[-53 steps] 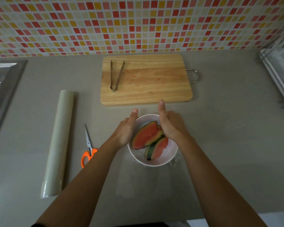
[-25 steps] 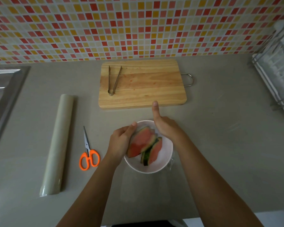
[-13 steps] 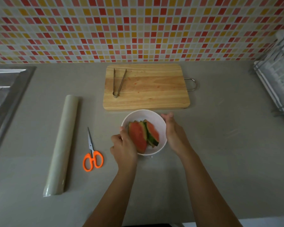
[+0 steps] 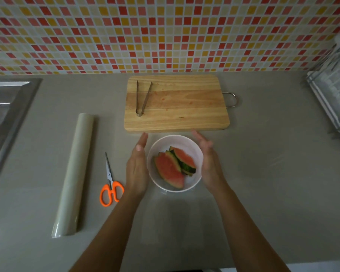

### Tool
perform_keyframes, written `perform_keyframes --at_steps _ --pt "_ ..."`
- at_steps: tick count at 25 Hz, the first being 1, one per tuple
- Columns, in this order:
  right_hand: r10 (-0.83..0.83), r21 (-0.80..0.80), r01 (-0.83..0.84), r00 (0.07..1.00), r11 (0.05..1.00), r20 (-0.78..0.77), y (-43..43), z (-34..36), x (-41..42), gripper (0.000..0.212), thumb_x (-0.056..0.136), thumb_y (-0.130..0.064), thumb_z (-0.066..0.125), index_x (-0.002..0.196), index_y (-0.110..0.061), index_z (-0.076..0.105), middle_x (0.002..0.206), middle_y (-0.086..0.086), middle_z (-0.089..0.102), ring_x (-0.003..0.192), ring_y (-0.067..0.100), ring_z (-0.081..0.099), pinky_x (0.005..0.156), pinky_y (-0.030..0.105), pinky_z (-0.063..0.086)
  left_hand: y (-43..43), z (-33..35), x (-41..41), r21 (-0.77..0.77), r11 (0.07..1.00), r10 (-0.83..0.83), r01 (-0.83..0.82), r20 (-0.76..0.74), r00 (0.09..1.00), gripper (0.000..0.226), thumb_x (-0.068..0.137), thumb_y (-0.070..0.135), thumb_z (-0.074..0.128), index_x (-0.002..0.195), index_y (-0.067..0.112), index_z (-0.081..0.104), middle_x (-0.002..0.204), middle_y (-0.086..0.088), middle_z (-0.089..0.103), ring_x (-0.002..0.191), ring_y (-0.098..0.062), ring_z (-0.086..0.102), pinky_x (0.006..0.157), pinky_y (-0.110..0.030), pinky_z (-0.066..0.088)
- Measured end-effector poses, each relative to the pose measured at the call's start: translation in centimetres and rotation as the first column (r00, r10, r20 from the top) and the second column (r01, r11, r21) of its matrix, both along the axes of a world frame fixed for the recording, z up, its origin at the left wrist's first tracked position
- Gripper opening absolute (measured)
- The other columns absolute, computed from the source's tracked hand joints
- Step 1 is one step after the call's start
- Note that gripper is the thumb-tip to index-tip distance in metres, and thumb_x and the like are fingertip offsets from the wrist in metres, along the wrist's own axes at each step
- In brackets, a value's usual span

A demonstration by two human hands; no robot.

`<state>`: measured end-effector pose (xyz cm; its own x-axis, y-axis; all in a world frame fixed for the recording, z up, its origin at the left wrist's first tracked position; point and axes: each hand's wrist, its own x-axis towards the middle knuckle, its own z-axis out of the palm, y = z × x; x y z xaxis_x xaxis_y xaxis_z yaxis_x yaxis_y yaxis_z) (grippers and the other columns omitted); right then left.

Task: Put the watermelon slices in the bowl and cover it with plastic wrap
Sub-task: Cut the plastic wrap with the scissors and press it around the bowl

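Sitting on grey counter (image 4: 263,203), white bowl (image 4: 192,146) holds watermelon slices (image 4: 170,169), just in front of cutting board (image 4: 185,107). Left hand (image 4: 136,169) flat, fingers together and extended, edge-on beside bowl's left rim; right hand (image 4: 209,160) same on right rim, slightly blurred. Neither grips anything. Contact with bowl unclear. Tongs (image 4: 141,99) on board. Scissors (image 4: 110,185) and wrap roll (image 4: 75,173) left; open counter right.

Both hands flat, fingers extended — left hand (image 4: 137,169), right hand (image 4: 208,160).
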<state>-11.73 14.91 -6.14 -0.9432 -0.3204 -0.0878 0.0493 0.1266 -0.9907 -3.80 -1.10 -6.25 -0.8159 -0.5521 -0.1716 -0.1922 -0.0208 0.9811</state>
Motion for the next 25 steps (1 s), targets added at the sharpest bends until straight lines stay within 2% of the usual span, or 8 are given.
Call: perform_keyframes --at_steps 2,6,10,13,16,20,22,25 --pt "0.030 -0.015 -0.029 0.997 0.999 0.070 -0.7 -0.2 0.1 0.077 0.067 -0.087 0.018 0.122 -0.043 0.049 0.135 -0.006 0.052 0.123 0.009 0.049 0.107 0.038 0.038 -0.4 -0.1 -1.7 0.150 0.974 -0.164 0.167 -0.034 0.986 0.043 0.098 0.045 0.031 0.135 0.028 0.047 0.139 0.007 0.050 0.128 -0.009 0.047 0.108 -0.029 0.036" --pt "-0.066 -0.087 0.087 0.974 0.992 0.216 -1.7 -0.3 -0.7 0.076 0.062 -0.091 0.021 0.102 -0.043 0.064 0.118 0.001 0.065 0.111 0.018 0.060 0.101 0.049 0.043 0.0 -0.6 -2.4 0.335 0.929 -0.147 0.158 -0.056 0.987 0.047 0.090 0.050 0.035 0.116 0.022 0.064 0.119 -0.007 0.066 0.113 -0.023 0.060 0.097 -0.040 0.048" --pt "-0.079 -0.049 0.105 0.925 0.993 0.372 -1.9 -0.4 -1.4 0.083 0.061 -0.089 0.014 0.087 -0.036 0.071 0.091 0.000 0.075 0.091 0.015 0.068 0.097 0.047 0.047 0.0 -0.4 -2.8 0.414 0.900 -0.141 0.136 -0.019 0.990 0.049 0.092 0.051 0.031 0.099 0.028 0.073 0.102 -0.004 0.073 0.101 -0.022 0.065 0.086 -0.037 0.051" --pt "-0.054 -0.077 0.098 0.894 0.992 0.445 -1.8 -0.3 -1.6 0.087 0.070 -0.084 0.008 0.087 -0.027 0.073 0.091 0.004 0.075 0.092 0.019 0.069 0.092 0.042 0.049 -0.4 -0.4 -3.1 0.468 0.877 -0.157 0.109 0.066 0.985 0.063 0.095 0.057 0.023 0.096 0.021 0.075 0.102 -0.014 0.073 0.104 -0.031 0.065 0.085 -0.040 0.050" --pt "-0.047 -0.182 0.182 0.819 0.966 0.571 -1.5 -0.3 -1.7 0.090 0.073 -0.082 0.008 0.092 -0.023 0.072 0.090 0.006 0.075 0.091 0.022 0.069 0.084 0.038 0.051 0.0 -0.2 -3.4 0.508 0.860 -0.125 0.038 0.138 0.983 0.069 0.094 0.060 0.024 0.109 0.009 0.069 0.107 -0.021 0.070 0.104 -0.034 0.065 0.090 -0.044 0.050" --pt "-0.016 -0.367 0.344 0.748 0.864 0.663 -1.1 0.0 -1.3 0.090 0.075 -0.081 0.011 0.109 -0.016 0.062 0.101 0.007 0.069 0.099 0.027 0.063 0.088 0.039 0.050 0.3 0.2 -3.1 0.443 0.897 -0.088 0.010 0.156 0.984 0.064 0.097 0.056 0.020 0.114 0.015 0.066 0.104 -0.011 0.073 0.100 -0.025 0.066 0.086 -0.039 0.051" --pt "-0.148 -0.413 0.496 0.758 0.763 0.635 -0.5 -0.1 -1.1 0.079 0.085 -0.069 0.009 0.120 -0.015 0.055 0.118 0.007 0.062 0.113 0.022 0.055 0.095 0.034 0.043 0.1 0.3 -2.7 0.391 0.916 -0.153 0.089 0.135 0.979 0.061 0.097 0.056 0.011 0.131 0.026 0.051 0.120 -0.001 0.064 0.110 -0.014 0.060 0.094 -0.031 0.047" --pt "-0.526 -0.154 0.601 0.776 0.784 0.350 0.3 0.5 0.3 0.059 0.098 -0.043 0.008 0.119 -0.015 0.055 0.129 0.009 0.057 0.121 0.015 0.048 0.098 0.020 0.033 -0.8 1.1 -2.2 0.205 0.969 -0.173 0.139 0.160 0.972 0.050 0.096 0.056 0.008 0.124 0.043 0.047 0.120 0.012 0.057 0.106 0.005 0.059 0.087 -0.015 0.044"
